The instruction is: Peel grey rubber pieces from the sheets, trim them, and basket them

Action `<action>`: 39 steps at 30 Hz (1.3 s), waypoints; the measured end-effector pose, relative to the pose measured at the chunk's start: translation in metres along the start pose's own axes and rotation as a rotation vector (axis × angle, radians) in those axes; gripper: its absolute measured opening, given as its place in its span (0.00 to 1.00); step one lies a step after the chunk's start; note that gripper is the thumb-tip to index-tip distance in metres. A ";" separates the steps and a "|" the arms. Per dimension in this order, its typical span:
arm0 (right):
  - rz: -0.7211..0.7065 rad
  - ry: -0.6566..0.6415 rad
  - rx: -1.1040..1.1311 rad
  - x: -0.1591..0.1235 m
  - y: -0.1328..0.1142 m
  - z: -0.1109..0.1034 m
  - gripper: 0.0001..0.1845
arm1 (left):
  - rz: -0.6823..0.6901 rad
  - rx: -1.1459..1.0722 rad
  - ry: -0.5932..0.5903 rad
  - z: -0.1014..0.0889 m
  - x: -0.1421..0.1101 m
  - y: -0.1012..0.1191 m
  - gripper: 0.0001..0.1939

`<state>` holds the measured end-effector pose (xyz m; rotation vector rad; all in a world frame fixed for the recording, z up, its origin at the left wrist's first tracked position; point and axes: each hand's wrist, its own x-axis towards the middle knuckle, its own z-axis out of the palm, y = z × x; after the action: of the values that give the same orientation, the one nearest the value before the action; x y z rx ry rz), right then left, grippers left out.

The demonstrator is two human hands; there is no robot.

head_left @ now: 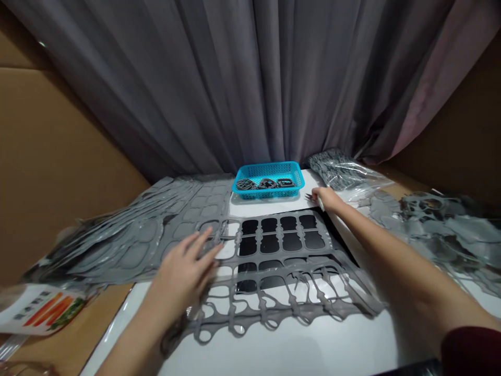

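Observation:
My left hand (186,271) lies open on a grey rubbery die-cut sheet (282,308), its fingers spread near the sheet's rounded-rectangle openings. Through those openings, black rounded-rectangle pieces (270,243) show on a dark backing. My right hand (326,199) rests farther back, beyond the sheet's far edge, and pinches small metal tweezers (311,197) with the tips pointing left. The tool is small, and its exact kind is hard to tell. A stack of grey sheets (136,243) spreads out to the left of my left hand.
A blue plastic basket (270,180) holding dark loops of scrap stands at the back of the white table (274,350). Clear plastic with patterned sheets (332,169) lies to its right. Grey scraps (442,224) are heaped at right. A grey curtain and cardboard walls surround the table.

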<state>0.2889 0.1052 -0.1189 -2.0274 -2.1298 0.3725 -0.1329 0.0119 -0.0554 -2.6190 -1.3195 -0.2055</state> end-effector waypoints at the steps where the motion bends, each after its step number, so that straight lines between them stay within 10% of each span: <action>1: -0.028 -0.013 0.011 -0.004 0.000 0.002 0.17 | 0.101 -0.064 -0.047 -0.003 0.002 0.020 0.18; 5: -0.124 -0.037 0.058 -0.009 -0.011 0.008 0.17 | 0.625 -0.396 -0.398 -0.003 0.008 0.101 0.30; 10: -0.172 0.000 0.135 0.003 -0.033 0.015 0.18 | 0.811 -0.655 -0.390 0.027 0.028 0.151 0.22; 15: -0.229 0.014 0.299 -0.010 -0.043 0.012 0.17 | 0.806 -0.955 -0.465 0.041 0.034 0.157 0.20; 23: -0.223 -0.043 0.800 -0.101 -0.019 0.015 0.24 | 0.633 -0.914 -0.430 -0.003 0.054 0.159 0.23; 29: -0.166 -0.162 1.041 -0.131 0.002 0.016 0.27 | 0.561 -0.435 -0.284 0.040 0.094 0.158 0.31; 39: -0.163 -0.374 1.004 -0.136 0.013 0.010 0.21 | 0.572 -0.494 -0.356 0.056 0.088 0.155 0.35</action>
<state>0.3056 -0.0305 -0.1261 -1.2403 -1.6647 1.5083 0.0460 0.0040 -0.1087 -3.4516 -0.5791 0.0379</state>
